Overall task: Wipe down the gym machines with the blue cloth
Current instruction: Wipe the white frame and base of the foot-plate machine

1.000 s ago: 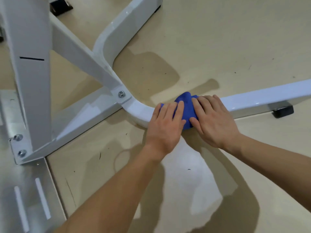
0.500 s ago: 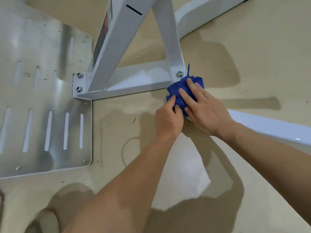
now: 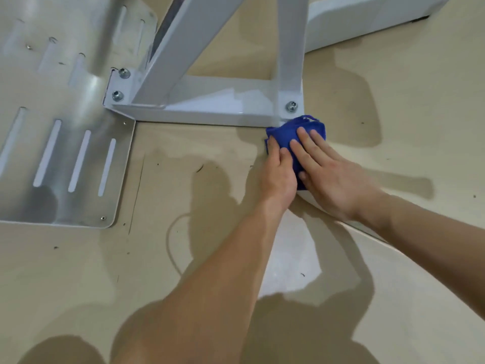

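The blue cloth is bunched on the white machine frame, just below the corner bolt where an upright post meets the low base bar. My left hand grips the cloth's left edge with bent fingers. Beside it, my right hand lies flat on the cloth with straight fingers pressing down. Both hands hide most of the white tube under the cloth.
A shiny slotted metal footplate lies on the floor at the left, bolted to the frame. Another white leg runs off at the top right. Beige scuffed floor spreads below the frame, with shadows and a bright patch.
Both hands slid the cloth left along the white tube, from the bend to the bolted corner. My view swung left, bringing the footplate in.
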Motion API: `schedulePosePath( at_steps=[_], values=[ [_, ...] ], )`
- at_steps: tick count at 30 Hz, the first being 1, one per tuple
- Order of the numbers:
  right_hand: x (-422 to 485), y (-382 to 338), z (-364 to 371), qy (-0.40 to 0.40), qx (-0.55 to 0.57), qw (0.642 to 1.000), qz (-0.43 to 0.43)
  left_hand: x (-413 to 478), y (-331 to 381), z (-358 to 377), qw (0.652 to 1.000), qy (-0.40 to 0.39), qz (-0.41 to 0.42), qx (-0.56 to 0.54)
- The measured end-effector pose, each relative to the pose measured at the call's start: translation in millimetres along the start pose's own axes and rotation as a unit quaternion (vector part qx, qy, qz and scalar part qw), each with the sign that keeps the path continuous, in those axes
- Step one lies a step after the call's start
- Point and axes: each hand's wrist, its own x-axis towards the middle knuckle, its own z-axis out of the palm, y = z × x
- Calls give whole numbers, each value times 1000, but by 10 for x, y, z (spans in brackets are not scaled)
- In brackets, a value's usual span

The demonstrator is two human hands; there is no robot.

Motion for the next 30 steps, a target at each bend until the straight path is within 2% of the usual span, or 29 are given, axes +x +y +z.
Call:
schedulePosePath(
  at_steps=[4,8,11,16,20,23,25,28,30],
  values=[
    [160,-101,44,36,-15,999,30,144,0,-117,999,-32,13,1],
    [-284,-63,78,29,-36,999,14,-247,-55,45,998,-13,13,53],
    [-595,-81,100,33,-48,998,32,-481,-132,115,997,-31,32,67],
    [-207,-272,149,104,-30,992,69,-97,-159,-108,989,70,103,83],
    [-13,-422,99,165,28,979,118,129,-84,-377,994,71,87,17],
    [239,-644,116,218,28,970,103,276,27,-685,983,97,151,30],
    [643,-847,97,228,51,966,112,435,132,-922,970,144,195,25],
    [1327,-1055,27,197,123,961,151,796,232,-1218,950,206,231,42],
    [1701,-1045,95,111,130,968,182,1064,158,-1306,950,180,213,144]
  ],
)
